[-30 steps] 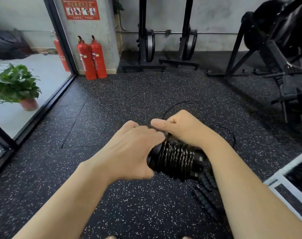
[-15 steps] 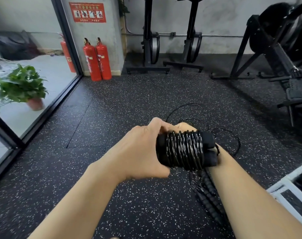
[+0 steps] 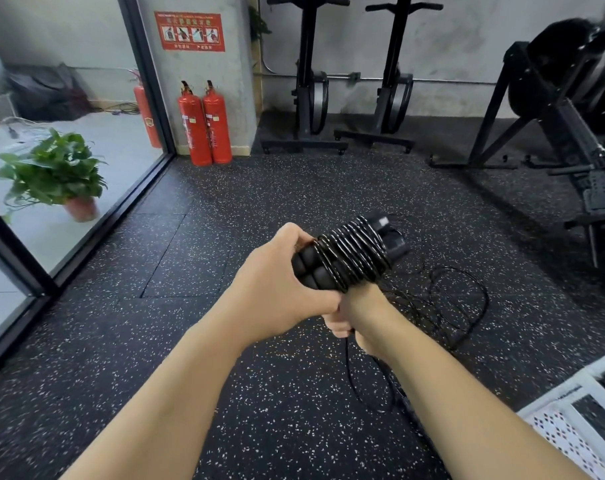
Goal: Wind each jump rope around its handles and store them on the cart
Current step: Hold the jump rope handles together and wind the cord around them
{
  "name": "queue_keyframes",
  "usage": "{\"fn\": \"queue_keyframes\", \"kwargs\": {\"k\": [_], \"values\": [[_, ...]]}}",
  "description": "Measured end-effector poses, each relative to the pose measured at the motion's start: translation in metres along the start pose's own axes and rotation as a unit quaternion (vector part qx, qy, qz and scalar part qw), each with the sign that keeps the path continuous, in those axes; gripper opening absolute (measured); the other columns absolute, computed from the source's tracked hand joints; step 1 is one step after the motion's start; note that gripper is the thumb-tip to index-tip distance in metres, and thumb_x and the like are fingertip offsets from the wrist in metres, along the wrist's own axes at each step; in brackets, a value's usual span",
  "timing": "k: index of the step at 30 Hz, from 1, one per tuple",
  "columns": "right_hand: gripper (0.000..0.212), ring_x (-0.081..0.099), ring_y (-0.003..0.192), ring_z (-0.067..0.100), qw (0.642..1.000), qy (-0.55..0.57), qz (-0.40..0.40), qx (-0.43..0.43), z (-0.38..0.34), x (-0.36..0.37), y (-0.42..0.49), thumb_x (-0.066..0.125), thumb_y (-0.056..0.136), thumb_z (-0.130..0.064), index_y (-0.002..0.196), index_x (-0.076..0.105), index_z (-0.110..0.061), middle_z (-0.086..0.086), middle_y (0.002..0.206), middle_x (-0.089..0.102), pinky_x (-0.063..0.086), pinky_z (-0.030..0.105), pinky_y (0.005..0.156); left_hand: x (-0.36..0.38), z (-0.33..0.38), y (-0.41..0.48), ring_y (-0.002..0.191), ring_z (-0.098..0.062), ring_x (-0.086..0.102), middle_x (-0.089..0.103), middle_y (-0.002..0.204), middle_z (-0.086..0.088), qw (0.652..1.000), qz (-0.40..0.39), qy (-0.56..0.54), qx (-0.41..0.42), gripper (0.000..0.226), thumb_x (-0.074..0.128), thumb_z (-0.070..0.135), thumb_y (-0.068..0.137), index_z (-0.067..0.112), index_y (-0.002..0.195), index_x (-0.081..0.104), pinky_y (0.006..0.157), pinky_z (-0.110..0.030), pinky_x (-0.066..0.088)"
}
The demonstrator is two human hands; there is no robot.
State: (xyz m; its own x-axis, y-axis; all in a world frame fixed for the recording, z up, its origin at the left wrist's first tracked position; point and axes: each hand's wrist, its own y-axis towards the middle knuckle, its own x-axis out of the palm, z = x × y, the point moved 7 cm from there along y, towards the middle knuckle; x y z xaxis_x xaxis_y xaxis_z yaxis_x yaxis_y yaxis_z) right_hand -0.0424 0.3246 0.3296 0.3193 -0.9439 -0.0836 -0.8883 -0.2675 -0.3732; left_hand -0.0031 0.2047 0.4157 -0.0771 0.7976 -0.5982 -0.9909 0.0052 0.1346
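Presently held: handles [image 3: 308,270], two side by side, black foam, raised mid-scene, far ends tilted right.
Rope [image 3: 354,258]: thin and black, wound in close turns round both handles, binding the pair into one bundle.
Left hand [image 3: 277,285]: fingers curled tight round the near-left ends, judged to steady the bundle for winding.
Right hand [image 3: 351,315]: beneath the bundle, touching the left hand. Fingers curled on the rope where it drops away, likely for tension.
Slack [image 3: 467,303]: loose loops on the floor [image 3: 190,306], right of the hands. Winding judged unfinished.
Cart [image 3: 567,434]: white, perforated, near-right corner, well apart from the bundle.
Writing: red sign [image 3: 189,31], far left, four pictograms, text too small to read. Labels on the extinguishers [image 3: 204,126] illegible. Pale mark on one handle end, illegible.
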Motion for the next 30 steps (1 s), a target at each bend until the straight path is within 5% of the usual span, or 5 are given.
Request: {"fn": "queue_keyframes", "kwargs": {"k": [6, 15, 23, 30], "values": [[0.034, 0.021, 0.027, 0.003, 0.998, -0.028, -0.007, -0.05, -0.014, 0.014, -0.01, 0.025, 0.099, -0.002, 0.069, 0.036, -0.013, -0.006, 0.038, 0.036, 0.016, 0.016, 0.03, -0.007, -0.021, 0.008, 0.067, -0.007, 0.059, 0.068, 0.088, 0.008, 0.997, 0.023, -0.038, -0.062, 0.046, 0.083, 0.028, 0.064, 0.029, 0.098, 0.052, 0.057, -0.027, 0.053], [0.031, 0.039, 0.039, 0.005, 0.972, -0.197, 0.001, -0.129, -0.027, 0.009, -0.024, 0.045, 0.101, -0.02, 0.073, 0.057, -0.013, -0.005, 0.052, 0.051, 0.031, 0.021, 0.043, -0.009, -0.028, 0.012, 0.061, -0.005, 0.051, 0.061, 0.077, 0.009, 0.998, 0.012, -0.013, -0.068, 0.038, 0.084, 0.027, 0.066, 0.023, 0.091, 0.056, 0.047, -0.013, 0.041], [0.022, 0.056, 0.038, 0.014, 0.921, -0.362, 0.006, -0.146, -0.035, 0.001, -0.039, 0.047, 0.098, -0.032, 0.091, 0.063, -0.018, -0.011, 0.037, 0.052, 0.049, 0.032, 0.056, 0.007, -0.037, 0.017, 0.051, -0.016, 0.049, 0.055, 0.058, 0.001, 0.991, -0.057, -0.046, -0.113, 0.026, 0.077, 0.008, 0.064, 0.013, 0.075, 0.054, 0.048, -0.027, 0.043], [0.027, 0.062, 0.042, 0.015, 0.909, -0.394, 0.022, -0.13, -0.037, -0.007, -0.047, 0.048, 0.097, -0.032, 0.08, 0.06, -0.015, -0.006, 0.038, 0.05, 0.047, 0.03, 0.057, 0.003, -0.044, 0.02, 0.05, -0.015, 0.052, 0.057, 0.052, 0.007, 0.991, 0.0, -0.043, -0.127, 0.018, 0.079, 0.009, 0.07, 0.017, 0.066, 0.064, 0.053, -0.03, 0.047]]}}
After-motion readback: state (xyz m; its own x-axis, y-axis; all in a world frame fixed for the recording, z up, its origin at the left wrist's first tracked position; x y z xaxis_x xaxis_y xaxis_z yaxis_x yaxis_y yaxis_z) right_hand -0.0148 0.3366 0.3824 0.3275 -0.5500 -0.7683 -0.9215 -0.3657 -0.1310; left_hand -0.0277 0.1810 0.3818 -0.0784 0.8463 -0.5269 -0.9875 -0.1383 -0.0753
